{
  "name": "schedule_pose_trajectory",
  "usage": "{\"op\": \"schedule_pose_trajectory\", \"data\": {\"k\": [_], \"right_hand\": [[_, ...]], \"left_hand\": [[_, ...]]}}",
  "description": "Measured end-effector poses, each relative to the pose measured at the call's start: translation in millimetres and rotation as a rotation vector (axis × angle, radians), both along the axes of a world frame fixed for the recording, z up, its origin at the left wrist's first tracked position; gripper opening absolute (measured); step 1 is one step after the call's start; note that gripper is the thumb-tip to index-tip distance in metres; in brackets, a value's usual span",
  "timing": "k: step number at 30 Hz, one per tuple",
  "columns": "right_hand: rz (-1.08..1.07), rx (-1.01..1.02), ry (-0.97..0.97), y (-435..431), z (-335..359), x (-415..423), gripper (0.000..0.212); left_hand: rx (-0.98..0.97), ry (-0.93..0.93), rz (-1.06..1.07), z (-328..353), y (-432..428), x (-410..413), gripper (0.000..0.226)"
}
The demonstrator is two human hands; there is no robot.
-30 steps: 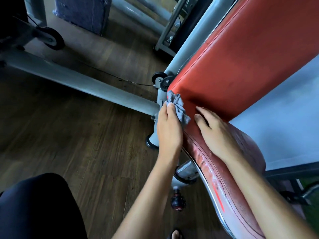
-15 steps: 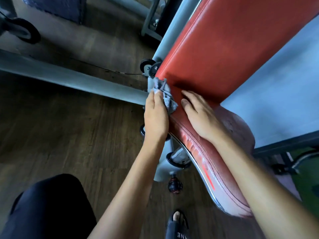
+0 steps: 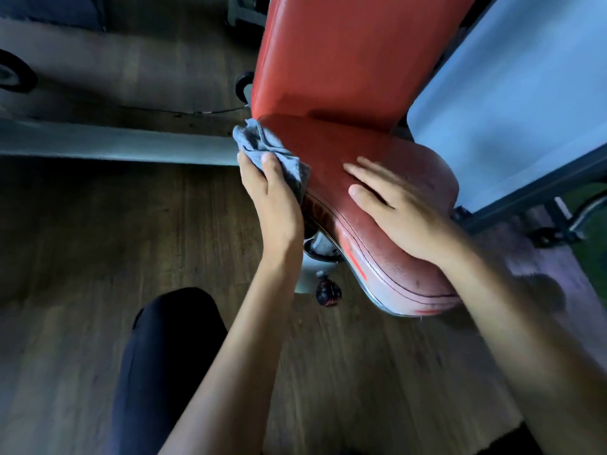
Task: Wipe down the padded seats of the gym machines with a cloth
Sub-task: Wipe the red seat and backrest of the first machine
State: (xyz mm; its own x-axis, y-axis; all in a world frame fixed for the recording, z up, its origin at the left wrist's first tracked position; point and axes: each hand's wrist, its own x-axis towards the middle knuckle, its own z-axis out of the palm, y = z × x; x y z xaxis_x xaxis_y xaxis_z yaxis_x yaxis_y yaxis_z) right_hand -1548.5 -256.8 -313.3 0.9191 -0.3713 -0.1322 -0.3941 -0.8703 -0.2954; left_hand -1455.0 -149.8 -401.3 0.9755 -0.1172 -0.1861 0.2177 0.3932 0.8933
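The left hand covers the lower part of the grey cloth, most of its fingers out of sight behind it. The red backrest runs off the top edge, a wheel off the left. Markings on the small dark knob are too small to read.

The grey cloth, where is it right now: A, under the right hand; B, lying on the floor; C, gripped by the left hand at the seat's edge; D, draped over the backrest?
C: the left hand grips the grey cloth against the red seat, and the right hand lies flat on bare padding.
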Motion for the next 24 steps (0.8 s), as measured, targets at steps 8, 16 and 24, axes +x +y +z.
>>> {"op": "schedule_pose_trajectory", "data": {"k": [8,16,24], "right_hand": [[0.008,-0.024,0.041,-2.3,-5.5,8.5,0.047],[-0.012,-0.002,0.062,-1.3,-3.0,8.9,0.046],[0.034,0.124,-0.039,-13.0,-1.4,7.0,0.042]], "left_hand": [[0.156,0.053,-0.05,32.9,-5.6,-67.1,0.066],[0.005,0.073,-0.309,46.9,17.0,-151.7,0.057],[0.204,-0.033,-0.313,47.1,11.6,-129.3,0.058]]}}
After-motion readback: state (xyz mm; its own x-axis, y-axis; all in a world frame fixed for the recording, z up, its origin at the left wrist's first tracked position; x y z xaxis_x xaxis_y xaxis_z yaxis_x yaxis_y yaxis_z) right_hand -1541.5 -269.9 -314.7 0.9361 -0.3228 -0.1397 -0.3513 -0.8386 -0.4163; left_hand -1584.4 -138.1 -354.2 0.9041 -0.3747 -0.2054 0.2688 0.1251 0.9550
